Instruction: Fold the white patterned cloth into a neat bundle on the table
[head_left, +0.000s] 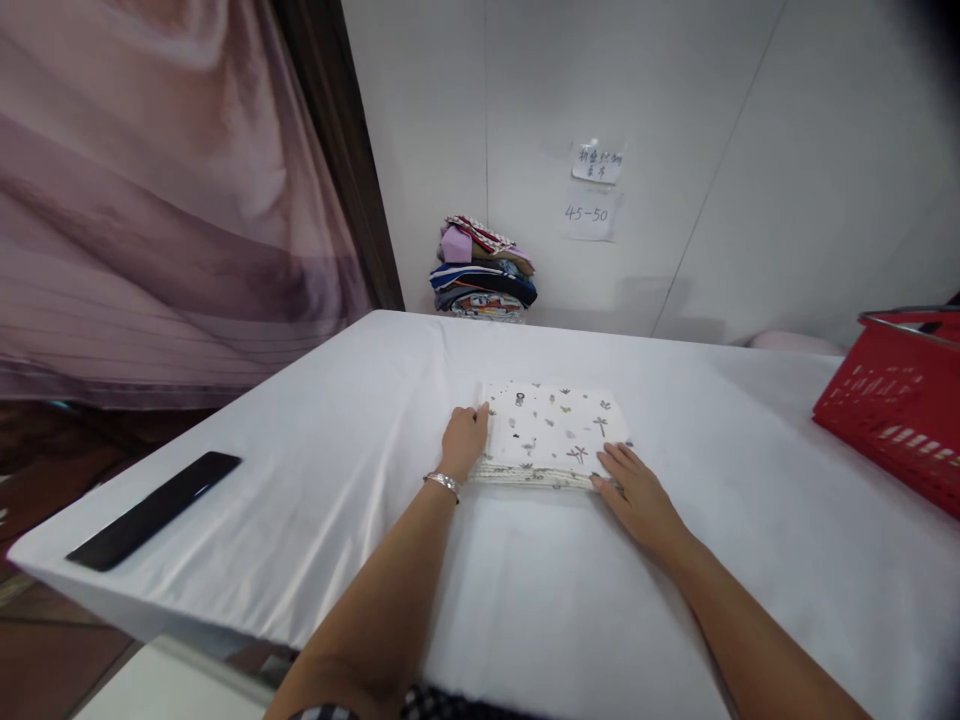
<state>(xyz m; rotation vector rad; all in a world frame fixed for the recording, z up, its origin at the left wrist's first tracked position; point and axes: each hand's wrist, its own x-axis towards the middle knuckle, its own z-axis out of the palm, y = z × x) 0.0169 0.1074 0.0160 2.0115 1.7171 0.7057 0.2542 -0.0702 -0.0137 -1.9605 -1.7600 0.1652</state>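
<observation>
A folded white cloth (551,428) with small printed figures lies flat on the white table (360,470), near its middle. My left hand (465,440) rests against the cloth's left edge, fingers curled at its side; a bracelet circles that wrist. My right hand (637,495) lies flat, palm down, at the cloth's near right corner, its fingertips touching the edge. Neither hand lifts the cloth.
A long black flat object (154,510) lies near the table's left edge. A red plastic basket (896,400) stands at the right. A pile of folded coloured cloths (484,270) sits against the far wall. A pink curtain (150,200) hangs at the left.
</observation>
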